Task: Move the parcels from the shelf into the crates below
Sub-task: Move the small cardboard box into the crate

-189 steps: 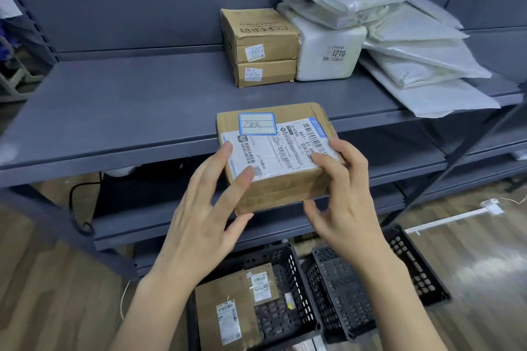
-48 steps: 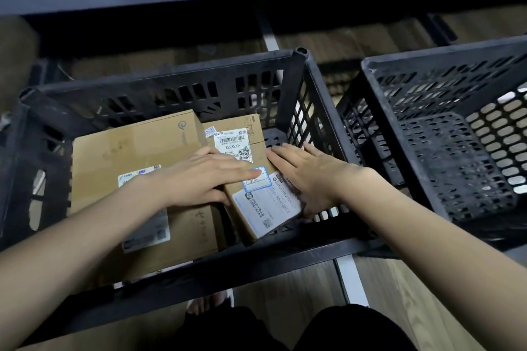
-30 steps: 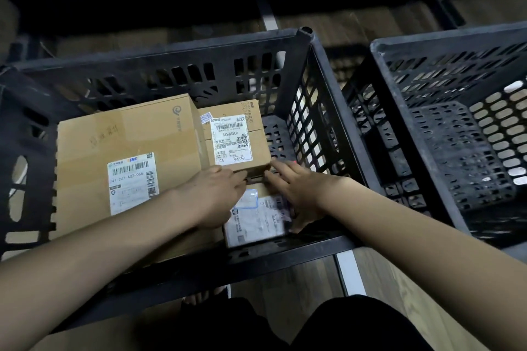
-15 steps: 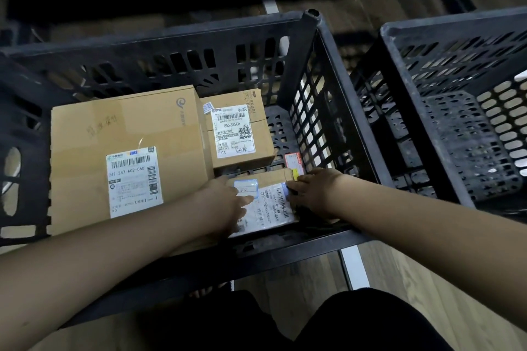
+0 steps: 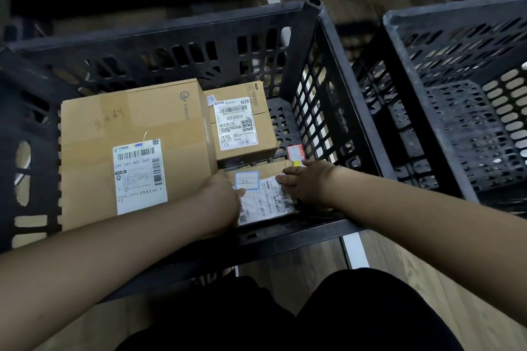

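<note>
Both hands down in the left crate, on the small parcel at its near right corner. Left hand grips the parcel's left edge, thumb on the blue-bordered sticker. Right hand holds the right edge, fingers curled over the top onto the white label. Parcel sits low in the crate, label up; whether it rests flat on the crate floor I cannot tell, since the hands hide its edges.

Relative to the grip:
- just beyond: medium box, label up, small gap between it and the held parcel
- left, just beside the left hand: large box, EMS label, fills the crate's left part
- just past the right fingertips: red-and-yellow tag, near the right wall

Right crate, right of the right arm: only bare perforated floor shows in the visible part.
</note>
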The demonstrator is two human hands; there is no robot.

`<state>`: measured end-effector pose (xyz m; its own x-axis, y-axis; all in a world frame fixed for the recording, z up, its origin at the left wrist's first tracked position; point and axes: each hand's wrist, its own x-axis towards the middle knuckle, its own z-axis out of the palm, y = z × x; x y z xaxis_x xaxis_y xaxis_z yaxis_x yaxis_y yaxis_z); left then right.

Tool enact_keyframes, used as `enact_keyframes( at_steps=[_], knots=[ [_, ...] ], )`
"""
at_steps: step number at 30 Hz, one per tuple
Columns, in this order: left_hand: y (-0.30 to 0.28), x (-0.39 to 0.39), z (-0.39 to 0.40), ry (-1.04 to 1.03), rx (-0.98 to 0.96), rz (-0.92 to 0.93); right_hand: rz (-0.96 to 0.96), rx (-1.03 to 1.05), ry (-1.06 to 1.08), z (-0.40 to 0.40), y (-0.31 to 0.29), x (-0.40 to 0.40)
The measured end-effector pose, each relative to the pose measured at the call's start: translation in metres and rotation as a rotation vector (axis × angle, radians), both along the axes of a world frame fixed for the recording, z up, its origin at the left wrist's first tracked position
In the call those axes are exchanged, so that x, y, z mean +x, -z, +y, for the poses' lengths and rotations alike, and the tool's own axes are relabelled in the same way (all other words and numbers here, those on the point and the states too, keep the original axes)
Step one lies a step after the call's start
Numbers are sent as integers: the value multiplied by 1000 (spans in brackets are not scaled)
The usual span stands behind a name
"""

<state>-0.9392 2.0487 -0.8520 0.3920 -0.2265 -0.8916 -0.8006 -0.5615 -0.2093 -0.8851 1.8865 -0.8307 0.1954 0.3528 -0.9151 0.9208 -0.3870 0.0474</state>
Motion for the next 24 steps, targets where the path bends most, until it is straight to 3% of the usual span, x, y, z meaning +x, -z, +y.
enact_keyframes(
  at_steps=[5,13,18,24],
  knots=[
    [-13,-5,-3,41,-39,-72,-27,18,44,1,-2,-1],
    [-8,-5,-8,-4,8,-30,3,-5,145,3,-12,0],
    [-5,-4,-9,-20,16,-25,14,-42,17,4,-13,-1],
    [-19,0,-7,-23,-147,-77,-58,282,133,4,-14,7]
  ],
)
